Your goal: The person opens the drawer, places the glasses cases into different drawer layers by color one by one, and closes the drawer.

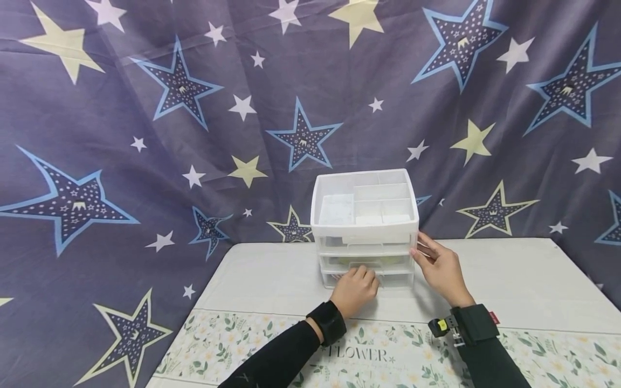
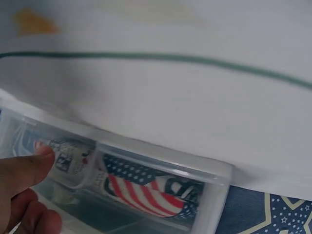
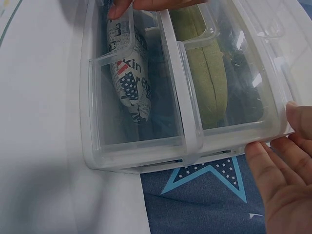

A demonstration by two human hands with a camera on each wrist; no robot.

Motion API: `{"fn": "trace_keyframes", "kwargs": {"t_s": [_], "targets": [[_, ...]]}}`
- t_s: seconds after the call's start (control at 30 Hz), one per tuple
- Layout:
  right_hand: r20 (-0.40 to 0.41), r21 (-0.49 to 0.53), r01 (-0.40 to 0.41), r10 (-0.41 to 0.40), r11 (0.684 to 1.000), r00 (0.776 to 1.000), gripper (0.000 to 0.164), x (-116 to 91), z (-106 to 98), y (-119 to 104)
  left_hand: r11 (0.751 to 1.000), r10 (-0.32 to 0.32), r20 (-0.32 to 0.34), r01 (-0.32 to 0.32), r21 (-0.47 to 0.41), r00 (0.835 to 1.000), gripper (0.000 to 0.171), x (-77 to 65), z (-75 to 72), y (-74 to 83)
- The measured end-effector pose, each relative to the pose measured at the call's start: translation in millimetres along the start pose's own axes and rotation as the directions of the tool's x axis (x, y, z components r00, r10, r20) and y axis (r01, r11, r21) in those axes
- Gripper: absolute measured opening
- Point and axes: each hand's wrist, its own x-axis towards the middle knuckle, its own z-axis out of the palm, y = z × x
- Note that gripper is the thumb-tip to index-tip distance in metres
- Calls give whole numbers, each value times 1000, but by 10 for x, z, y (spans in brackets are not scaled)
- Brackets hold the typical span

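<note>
A white drawer organizer (image 1: 365, 230) with clear drawer fronts stands on the table, its top tray divided into compartments. My left hand (image 1: 355, 291) is at the bottom drawer (image 3: 161, 117), its thumb and fingers pinching the clear handle tab (image 2: 80, 168). A wrapper printed with stars and red stripes (image 2: 146, 187) shows through that drawer front. In the drawer above, a green pouch with a seam (image 3: 207, 80) is visible. My right hand (image 1: 441, 269) rests on the organizer's right side, fingers fairly straight along the side and thumb at the front corner.
A white table cover with a floral band (image 1: 361, 353) lies under the organizer. Behind it hangs a dark cloth with stars (image 1: 271, 70), close to the organizer's back. Both wrists wear black bands (image 1: 327, 323).
</note>
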Motion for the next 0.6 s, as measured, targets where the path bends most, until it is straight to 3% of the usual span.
{"fn": "trace_keyframes", "kwargs": {"t_s": [0.17,0.3,0.43,0.6], "targets": [[-5,-6,7,-7,1000,1000,52,-18,-53,19,999,-21,76,24,-36,997,16,73,-49,20],[-6,-20,10,-11,1000,1000,53,-26,-96,17,983,-73,115,91,-162,991,8,131,-140,-10],[-7,-53,12,-12,999,1000,53,-28,-108,28,926,-168,121,199,-321,978,23,121,-227,-58],[1,-116,30,-30,993,1000,51,-27,-126,27,827,-245,145,285,-484,959,41,56,-272,-90]]}}
